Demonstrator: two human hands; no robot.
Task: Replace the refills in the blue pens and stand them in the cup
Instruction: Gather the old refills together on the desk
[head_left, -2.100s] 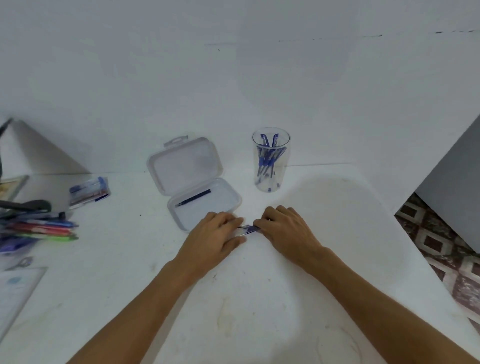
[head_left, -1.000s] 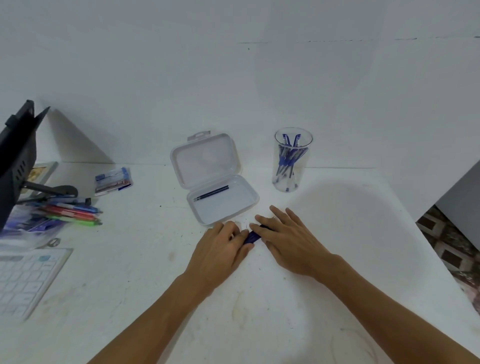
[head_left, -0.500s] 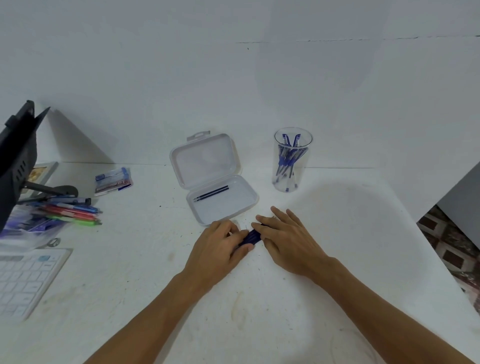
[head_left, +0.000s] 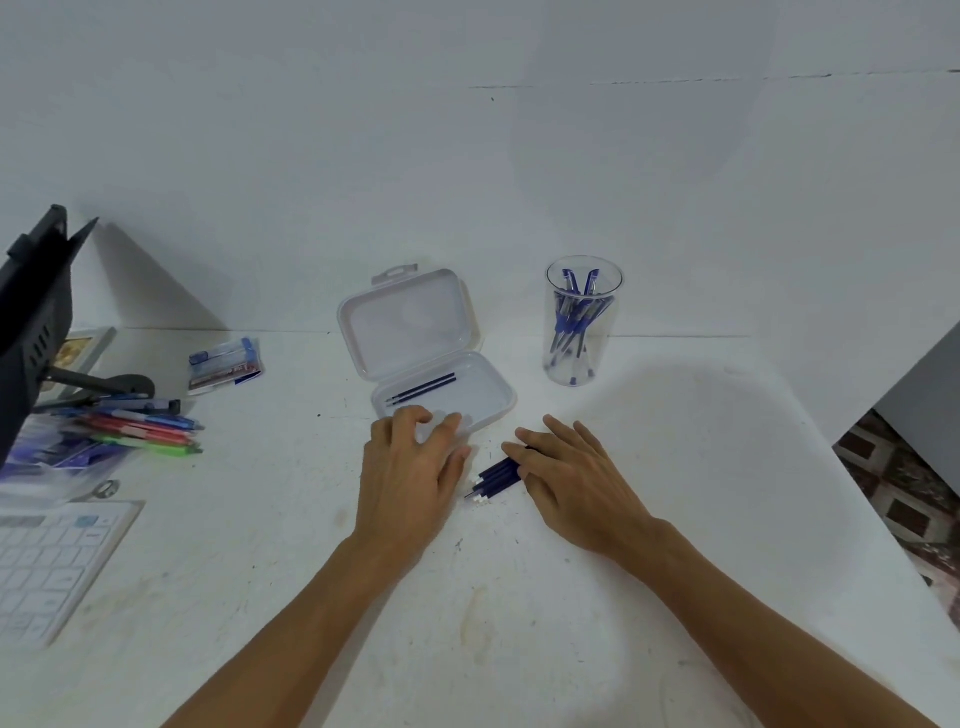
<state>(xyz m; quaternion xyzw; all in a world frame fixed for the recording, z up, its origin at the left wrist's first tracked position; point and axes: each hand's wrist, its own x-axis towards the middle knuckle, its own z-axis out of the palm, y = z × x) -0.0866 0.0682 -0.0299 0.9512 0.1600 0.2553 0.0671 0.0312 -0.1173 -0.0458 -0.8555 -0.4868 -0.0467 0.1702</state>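
Observation:
A small bundle of dark blue refills (head_left: 494, 477) lies on the white table between my hands. My right hand (head_left: 569, 480) rests with straight fingers on the bundle's right end. My left hand (head_left: 415, 467) hovers spread at the front rim of the open clear plastic case (head_left: 488, 410), holding nothing. Two dark refills (head_left: 422, 387) lie inside the case. A clear cup (head_left: 582, 322) at the back holds several blue pens (head_left: 574, 319).
At the left lie coloured pens (head_left: 140, 428), a blue packet (head_left: 224, 364), a white keyboard (head_left: 47, 566) and a black stand (head_left: 36, 322). The table's right edge (head_left: 852, 493) drops to a tiled floor.
My left hand has let go of the refill bundle and moved up to the case's front rim. The bundle now shows on the table under my right fingers.

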